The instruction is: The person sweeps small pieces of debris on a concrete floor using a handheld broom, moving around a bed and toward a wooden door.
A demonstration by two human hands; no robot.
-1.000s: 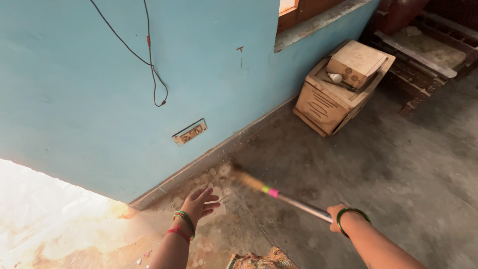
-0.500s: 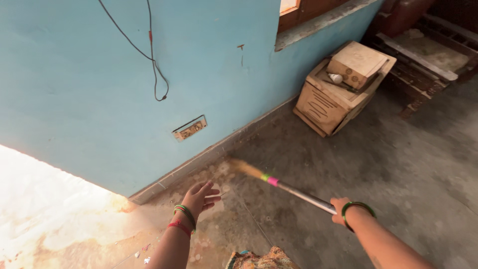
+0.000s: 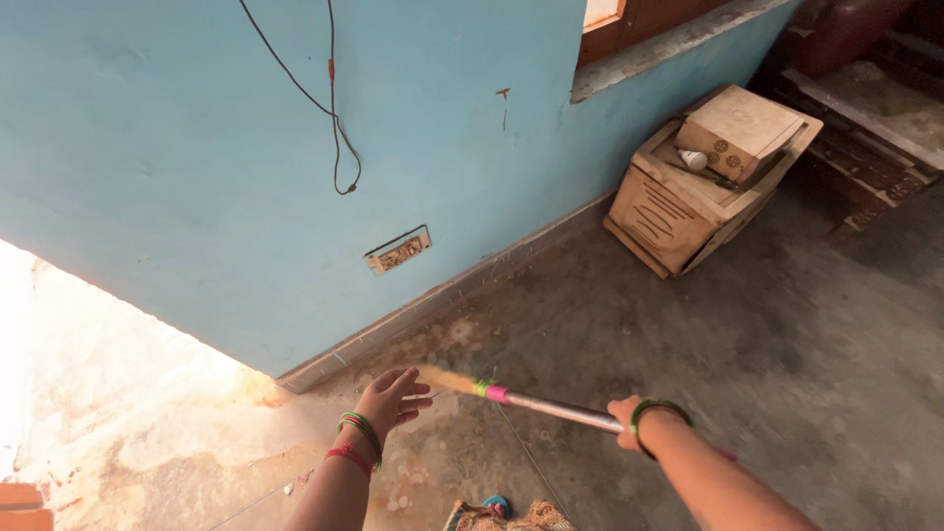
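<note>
My right hand (image 3: 627,432) grips the metal handle of a broom (image 3: 531,402) with pink and green bands near its straw head. The straw head points left, low over the grey concrete floor (image 3: 747,344) near the base of the blue wall (image 3: 197,147). My left hand (image 3: 390,397) hangs open, fingers spread, just left of the broom's head, holding nothing. Both wrists carry bangles.
A cardboard box (image 3: 688,197) with a smaller box (image 3: 739,128) and a bulb on it stands against the wall at right. A socket plate (image 3: 398,250) and a dangling black wire (image 3: 334,118) are on the wall. Sunlit floor lies at left.
The broom head has swept back toward me and to the left, closer to my left hand. The view has shifted slightly left.
</note>
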